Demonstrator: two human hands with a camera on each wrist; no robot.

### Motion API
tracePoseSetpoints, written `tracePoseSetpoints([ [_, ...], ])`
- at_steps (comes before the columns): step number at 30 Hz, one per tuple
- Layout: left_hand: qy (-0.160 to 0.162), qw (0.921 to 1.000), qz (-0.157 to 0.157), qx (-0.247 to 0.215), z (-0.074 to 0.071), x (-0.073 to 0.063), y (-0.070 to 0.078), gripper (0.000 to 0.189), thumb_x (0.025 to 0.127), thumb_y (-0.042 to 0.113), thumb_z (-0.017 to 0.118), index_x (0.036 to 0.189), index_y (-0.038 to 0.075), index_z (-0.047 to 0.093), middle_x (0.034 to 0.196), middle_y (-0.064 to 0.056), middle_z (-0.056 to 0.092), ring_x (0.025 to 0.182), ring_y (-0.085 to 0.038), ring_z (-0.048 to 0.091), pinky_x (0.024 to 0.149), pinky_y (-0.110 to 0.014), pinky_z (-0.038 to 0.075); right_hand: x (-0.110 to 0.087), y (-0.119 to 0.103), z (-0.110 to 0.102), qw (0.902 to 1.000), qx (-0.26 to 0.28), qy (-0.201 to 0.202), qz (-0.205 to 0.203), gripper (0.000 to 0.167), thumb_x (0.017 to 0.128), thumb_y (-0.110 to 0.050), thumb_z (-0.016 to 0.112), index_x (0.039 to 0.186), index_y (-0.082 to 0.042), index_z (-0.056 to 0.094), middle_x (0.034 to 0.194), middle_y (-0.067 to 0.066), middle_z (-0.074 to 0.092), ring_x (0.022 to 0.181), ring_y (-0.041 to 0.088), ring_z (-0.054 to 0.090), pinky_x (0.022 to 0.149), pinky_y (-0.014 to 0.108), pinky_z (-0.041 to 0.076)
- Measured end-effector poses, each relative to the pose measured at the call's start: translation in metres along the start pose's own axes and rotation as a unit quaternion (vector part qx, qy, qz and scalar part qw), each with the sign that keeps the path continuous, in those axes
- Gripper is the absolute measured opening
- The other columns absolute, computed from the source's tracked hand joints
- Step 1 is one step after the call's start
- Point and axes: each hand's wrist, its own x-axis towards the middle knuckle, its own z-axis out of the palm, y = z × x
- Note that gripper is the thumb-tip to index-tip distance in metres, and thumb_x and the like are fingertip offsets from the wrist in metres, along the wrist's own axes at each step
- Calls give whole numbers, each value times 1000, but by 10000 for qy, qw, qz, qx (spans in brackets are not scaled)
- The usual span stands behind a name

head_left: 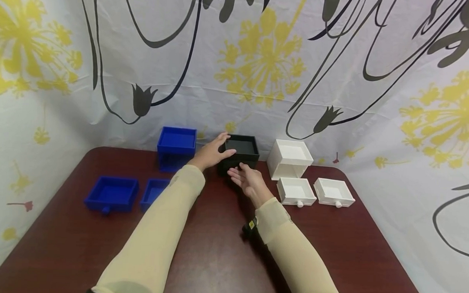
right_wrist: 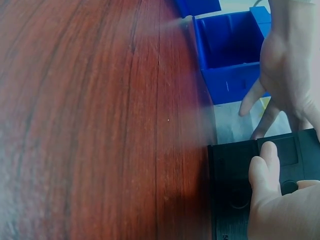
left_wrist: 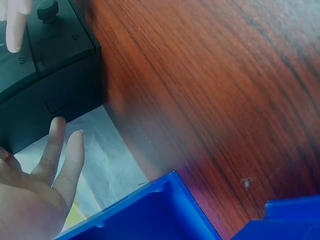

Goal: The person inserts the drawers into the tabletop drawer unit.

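A small black drawer cabinet (head_left: pixel 240 146) with a shallow tray top stands at the table's back middle. My left hand (head_left: pixel 210 155) is at its left side, fingers spread and the thumb over the top edge. Straight left fingers (left_wrist: pixel 74 155) reach along the cabinet's side wall in the left wrist view. At the front, my right hand (head_left: pixel 251 181) has its fingers extended. In the right wrist view two straight right fingers (right_wrist: pixel 267 162) lie against the drawer fronts, beside a round black knob (right_wrist: pixel 289 187). Another black knob (left_wrist: pixel 47 10) shows in the left wrist view.
Left of the black cabinet stands a blue cabinet frame (head_left: pixel 177 139), with two blue drawers (head_left: pixel 112 193) in front. To the right are a white cabinet frame (head_left: pixel 291 153) and two white drawers (head_left: pixel 296 190). A patterned cloth (head_left: pixel 240 111) hangs behind the table.
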Motion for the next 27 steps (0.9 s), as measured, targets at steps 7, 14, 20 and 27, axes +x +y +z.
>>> tracePoseSetpoints([
  [7,-7,10000,34,20,0,1,-1,77,99,65,50,163,32,23,170,14,4,152,-31,25,117,-58,27,0,-1,2,10000,19,16,-42,30,107,-21,53,121,6,58,128,25,65,101,24,73,99,39,52],
  [14,-28,10000,4,37,0,0,-1,79,98,67,50,163,32,23,170,14,6,152,-31,26,117,-57,28,-1,0,1,10000,15,9,-5,33,108,-22,53,124,6,58,129,25,64,99,23,73,100,39,52],
  [20,-36,9999,-51,-84,-2,-3,2,79,98,64,53,163,32,23,170,12,8,151,-32,27,116,-59,28,-2,1,1,10000,48,-10,-74,32,108,-22,53,121,6,58,129,27,64,99,23,73,101,40,51],
  [27,-16,9999,-86,-59,-2,-2,1,79,98,65,52,163,33,22,170,11,7,151,-33,26,115,-61,27,-2,3,-1,9999,-50,-55,-73,39,108,-25,53,129,8,57,129,25,64,107,25,72,100,38,51],
])
